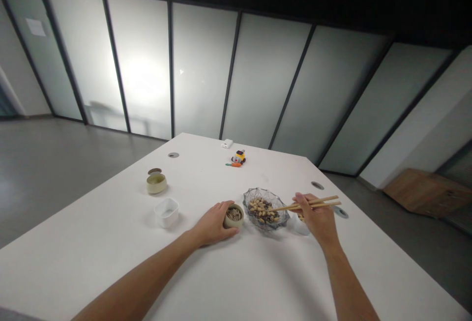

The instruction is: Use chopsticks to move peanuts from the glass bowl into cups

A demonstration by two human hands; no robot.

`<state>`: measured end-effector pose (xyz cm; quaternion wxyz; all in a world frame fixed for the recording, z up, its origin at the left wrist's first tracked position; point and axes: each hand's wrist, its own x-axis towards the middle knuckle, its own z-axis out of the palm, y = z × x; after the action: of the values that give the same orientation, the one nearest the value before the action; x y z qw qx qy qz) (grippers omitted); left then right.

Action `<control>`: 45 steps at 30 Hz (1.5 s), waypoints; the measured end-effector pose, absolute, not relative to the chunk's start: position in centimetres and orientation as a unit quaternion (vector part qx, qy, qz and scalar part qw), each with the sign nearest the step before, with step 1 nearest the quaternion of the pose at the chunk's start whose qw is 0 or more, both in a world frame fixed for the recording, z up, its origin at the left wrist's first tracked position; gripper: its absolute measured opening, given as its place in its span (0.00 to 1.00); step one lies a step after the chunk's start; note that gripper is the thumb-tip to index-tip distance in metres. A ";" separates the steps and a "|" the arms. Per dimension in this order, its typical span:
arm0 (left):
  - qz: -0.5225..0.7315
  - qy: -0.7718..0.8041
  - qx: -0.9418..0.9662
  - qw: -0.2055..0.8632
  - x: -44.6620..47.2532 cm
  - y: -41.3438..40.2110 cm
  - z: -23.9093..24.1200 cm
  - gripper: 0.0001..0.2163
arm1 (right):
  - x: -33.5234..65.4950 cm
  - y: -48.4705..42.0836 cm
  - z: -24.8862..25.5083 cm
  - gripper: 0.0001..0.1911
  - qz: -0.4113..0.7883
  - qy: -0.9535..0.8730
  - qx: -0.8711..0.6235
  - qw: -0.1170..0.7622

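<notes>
My left hand (216, 223) curls around a small round tin (233, 222) that has sunflower seeds (233, 214) in it, standing on the white table. Just right of the tin is a scalloped glass bowl (254, 194) with a mix of peanuts (258, 206) and dark seeds (272, 217). A pair of wooden chopsticks (313, 203) is gripped in my right hand (313, 215), tips pointing left into the bowl over the nuts. Whether the tips pinch anything is too small to tell. Partly hidden behind my right hand, a white dish (298, 225) holds some nuts.
To the left stand a white square dish (166, 214) and an open round tin (157, 184), its lid (154, 171) beside it. Farther back lie a toy vehicle (239, 157), an orange carrot-like item (234, 164) and a white box (227, 143). The white table (121, 242) has round cable holes.
</notes>
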<state>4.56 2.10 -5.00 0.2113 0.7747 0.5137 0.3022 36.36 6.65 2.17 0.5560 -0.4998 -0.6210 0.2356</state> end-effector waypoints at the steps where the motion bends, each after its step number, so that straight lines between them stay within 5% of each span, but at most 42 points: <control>1: 0.302 0.514 0.775 0.211 4.5 2.1 -5.1 0.36 | 36.0 6.5 2.2 0.30 0.243 -0.602 -0.490 0.581; 9: 0.309 0.513 0.774 0.206 4.4 2.2 -5.3 0.36 | 30.4 4.7 1.2 0.26 0.297 -0.594 -0.400 0.631; 18: 0.301 0.513 0.775 0.212 4.4 2.1 -4.8 0.35 | 31.5 3.8 2.3 0.28 0.088 -0.653 -0.448 0.604; 22: 0.303 0.513 0.775 0.211 4.3 2.0 -4.8 0.36 | 34.1 4.3 2.1 0.32 -0.011 -0.694 -0.494 0.524; 45: 0.304 0.518 0.772 0.208 4.4 2.2 -5.4 0.36 | 35.4 5.3 1.2 0.35 -0.026 -0.749 -0.490 0.445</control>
<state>4.44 2.22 -5.36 0.2075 0.7719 0.5181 0.3044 35.39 5.35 1.16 0.4448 -0.4900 -0.7492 -0.0264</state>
